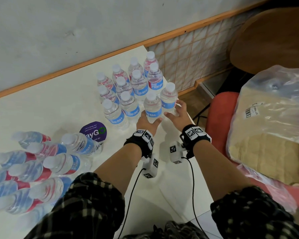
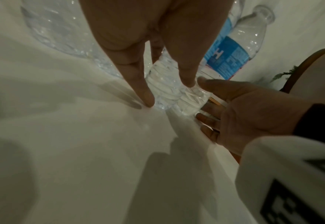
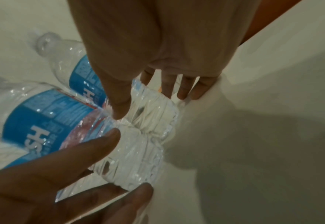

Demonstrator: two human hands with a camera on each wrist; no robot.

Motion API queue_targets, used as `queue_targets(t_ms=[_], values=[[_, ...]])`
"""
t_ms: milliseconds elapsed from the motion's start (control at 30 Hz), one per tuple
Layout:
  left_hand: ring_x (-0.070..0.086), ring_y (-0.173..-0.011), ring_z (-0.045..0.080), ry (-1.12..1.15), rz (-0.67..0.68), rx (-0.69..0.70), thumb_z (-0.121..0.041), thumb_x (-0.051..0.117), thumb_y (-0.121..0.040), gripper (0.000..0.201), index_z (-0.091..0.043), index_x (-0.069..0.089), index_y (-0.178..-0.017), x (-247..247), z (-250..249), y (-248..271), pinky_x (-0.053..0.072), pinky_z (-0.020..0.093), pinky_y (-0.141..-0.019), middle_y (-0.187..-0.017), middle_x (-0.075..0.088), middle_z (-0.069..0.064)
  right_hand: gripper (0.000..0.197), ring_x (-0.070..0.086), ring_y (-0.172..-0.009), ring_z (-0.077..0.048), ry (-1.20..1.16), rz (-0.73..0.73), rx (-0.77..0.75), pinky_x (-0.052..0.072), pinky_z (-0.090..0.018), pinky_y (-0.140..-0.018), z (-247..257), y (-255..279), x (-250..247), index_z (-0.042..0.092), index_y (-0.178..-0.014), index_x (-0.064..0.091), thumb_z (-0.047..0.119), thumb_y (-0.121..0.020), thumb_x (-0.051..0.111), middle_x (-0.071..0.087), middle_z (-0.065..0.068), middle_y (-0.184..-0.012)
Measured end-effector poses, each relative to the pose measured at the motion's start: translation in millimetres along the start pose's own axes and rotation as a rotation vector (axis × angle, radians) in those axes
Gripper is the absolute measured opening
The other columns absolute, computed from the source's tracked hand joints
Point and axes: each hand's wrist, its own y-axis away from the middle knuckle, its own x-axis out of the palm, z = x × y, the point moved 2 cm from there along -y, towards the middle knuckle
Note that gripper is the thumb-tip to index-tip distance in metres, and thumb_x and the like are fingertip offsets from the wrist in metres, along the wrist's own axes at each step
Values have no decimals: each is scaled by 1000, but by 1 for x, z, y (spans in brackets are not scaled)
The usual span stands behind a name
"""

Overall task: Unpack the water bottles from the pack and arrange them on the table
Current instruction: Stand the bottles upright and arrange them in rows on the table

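Note:
Several upright water bottles with blue labels (image 1: 128,85) stand in rows at the table's far right. My left hand (image 1: 147,123) holds the front bottle (image 1: 152,107) low down, thumb on one side and fingers on the other; its ribbed base (image 2: 169,94) stands on the table. My right hand (image 1: 178,114) is spread around the neighbouring bottle (image 1: 168,99), thumb (image 3: 117,106) touching its base (image 3: 154,113), fingers (image 3: 182,89) straight behind it at the table edge. The pack of bottles (image 1: 33,169) lies at the near left.
A purple round sticker (image 1: 93,131) lies on the white table (image 1: 50,107). The table's right edge runs just past my right hand. Beyond it stand a red chair (image 1: 219,118) with a large plastic bag (image 1: 269,126), and a wooden lattice (image 1: 188,62).

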Motion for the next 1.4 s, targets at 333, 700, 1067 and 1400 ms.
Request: queue_targets(t_ms=[333, 700, 1067, 1400], values=[[63, -103, 30, -108, -18, -145, -58, 63, -79, 68, -6, 50, -121, 0, 9, -12, 50, 33, -86, -116, 64, 13, 60, 40, -126, -26, 152, -90, 16, 34, -48, -108, -6, -12, 7, 34, -141, 34, 39, -87, 61, 43, -2, -137], [66, -74, 21, -270, 110, -177, -73, 53, -74, 62, -11, 62, -80, 2, 24, -28, 45, 24, -62, -80, 71, 0, 59, 36, -125, -24, 242, -160, 76, 33, -50, -104, 4, -16, 13, 34, -130, 38, 46, -80, 68, 54, -1, -126], [63, -66, 17, -340, 208, -178, -60, 57, -80, 48, -12, 66, -85, 0, 32, -35, 44, 23, -60, -84, 72, 1, 80, 31, -134, -32, 487, -63, 71, 25, -51, -107, 8, -29, 20, 35, -144, 19, 52, -79, 63, 38, -11, -143], [64, -64, 15, -295, 183, -166, -67, 45, -84, 62, -10, 69, -84, -5, 35, -31, 46, 25, -61, -70, 72, 0, 68, 35, -129, -30, 434, 15, 21, 28, -42, -107, 11, -29, 10, 29, -142, 31, 46, -85, 62, 42, -6, -137]])
